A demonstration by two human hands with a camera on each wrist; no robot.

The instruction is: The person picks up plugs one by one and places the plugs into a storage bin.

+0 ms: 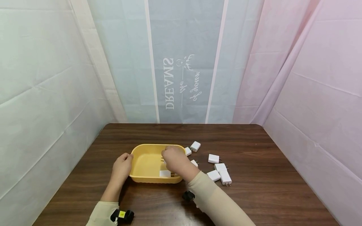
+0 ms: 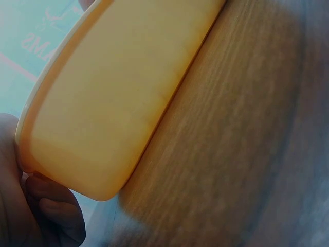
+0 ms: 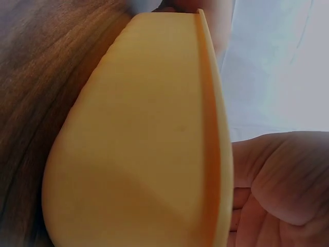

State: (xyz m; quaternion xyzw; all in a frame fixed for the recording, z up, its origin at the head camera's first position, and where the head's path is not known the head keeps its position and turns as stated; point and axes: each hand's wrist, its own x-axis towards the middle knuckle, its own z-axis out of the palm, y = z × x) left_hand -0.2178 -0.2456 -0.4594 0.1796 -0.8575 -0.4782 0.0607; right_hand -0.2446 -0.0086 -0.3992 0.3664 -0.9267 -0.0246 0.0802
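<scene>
A yellow plastic tray (image 1: 147,160) stands on the table. My left hand (image 1: 122,166) grips its left rim, thumb over the edge; in the left wrist view the curled fingers (image 2: 61,211) lie under the rim at the corner. Over the right half of the tray, my right hand (image 1: 176,160) reaches inside, pinching a white plug-in charger, mostly hidden by the fingers, with its metal prongs pointing left. Another white charger (image 1: 165,173) lies in the tray near the front wall. In the right wrist view, the tray's side (image 3: 139,128) hides my right fingertips.
Several white chargers lie right of the tray: one (image 1: 195,146) by its back corner, one (image 1: 213,158) farther right, and a cluster with a charger (image 1: 225,177) at its front. Dark wooden table (image 1: 263,188) surrounds them, with fabric curtains (image 1: 181,37) behind and at both sides.
</scene>
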